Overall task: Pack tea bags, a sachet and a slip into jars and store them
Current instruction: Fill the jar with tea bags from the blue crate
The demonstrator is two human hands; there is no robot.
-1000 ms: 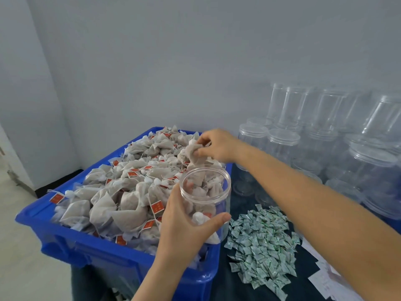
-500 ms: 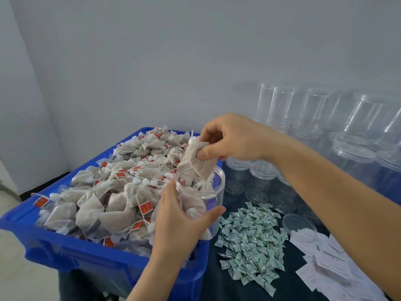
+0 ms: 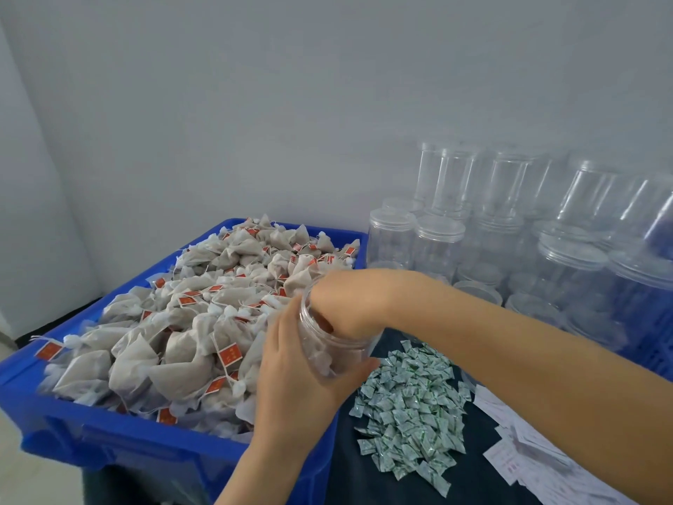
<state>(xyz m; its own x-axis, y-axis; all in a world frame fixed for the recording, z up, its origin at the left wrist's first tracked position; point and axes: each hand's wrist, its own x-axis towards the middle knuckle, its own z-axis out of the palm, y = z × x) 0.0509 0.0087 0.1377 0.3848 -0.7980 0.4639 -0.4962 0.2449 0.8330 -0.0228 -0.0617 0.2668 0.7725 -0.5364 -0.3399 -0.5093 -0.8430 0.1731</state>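
**Hand in the jar, over a crate of tea bags**

Pale grey walls meet in a corner behind a dark surface (image 3: 473, 479) crowded with packing stock. At the left stands a blue crate (image 3: 109, 439) heaped with tea bags (image 3: 189, 322), beige pouches with strings and red tags. At the crate's near right corner the left hand (image 3: 295, 388) holds a clear jar (image 3: 327, 359) tilted, its mouth turned up and to the right; the fingers are curled round the jar's wall, with the thumb along its lower right side. Several tea bags show through the plastic. The right hand (image 3: 346, 304) is pushed down into the jar's mouth past the knuckles, so its fingers are hidden inside, and whether they grip a bag or lie apart cannot be told.

Just right of the jar, on the dark surface, lies a loose pile of small green-and-white sachets (image 3: 411, 410). Near the right edge, partly under the right forearm, a scatter of white paper slips (image 3: 524, 457) with faint print. Behind, against the wall, stand many empty clear jars (image 3: 437, 246), some lidded and stacked, others upside down on top.
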